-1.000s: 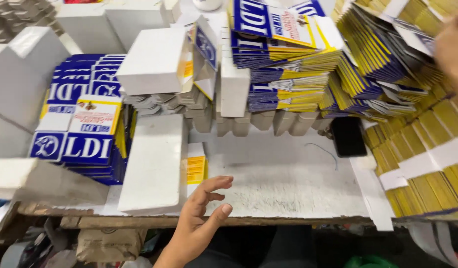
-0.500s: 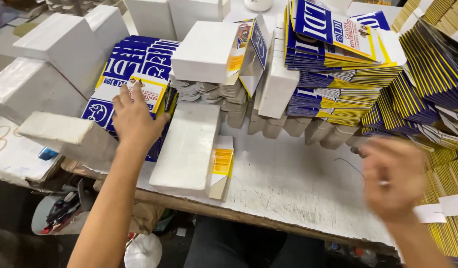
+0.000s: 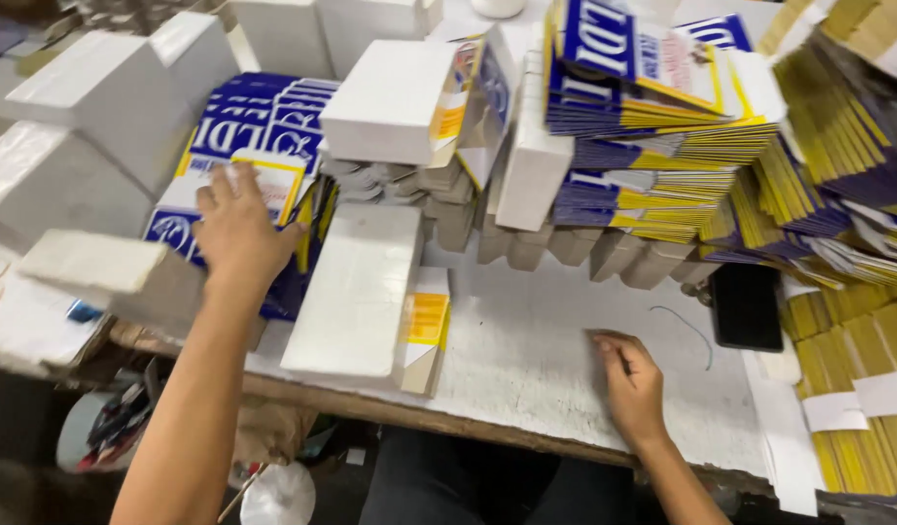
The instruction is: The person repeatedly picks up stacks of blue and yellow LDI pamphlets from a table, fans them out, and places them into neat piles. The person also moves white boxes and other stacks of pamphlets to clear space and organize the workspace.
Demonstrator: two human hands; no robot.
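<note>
Head view: the left hand (image 3: 236, 228) lies with fingers spread flat on a stack of blue-and-yellow flat cartons (image 3: 242, 146), while the right hand (image 3: 631, 384) rests on the white desk (image 3: 526, 360), fingers loosely curled, holding nothing.

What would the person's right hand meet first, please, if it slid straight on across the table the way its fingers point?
Probably the grey folded cartons under the blue and yellow stack; bare table lies ahead of the right hand, though depth is hard to judge.
</note>
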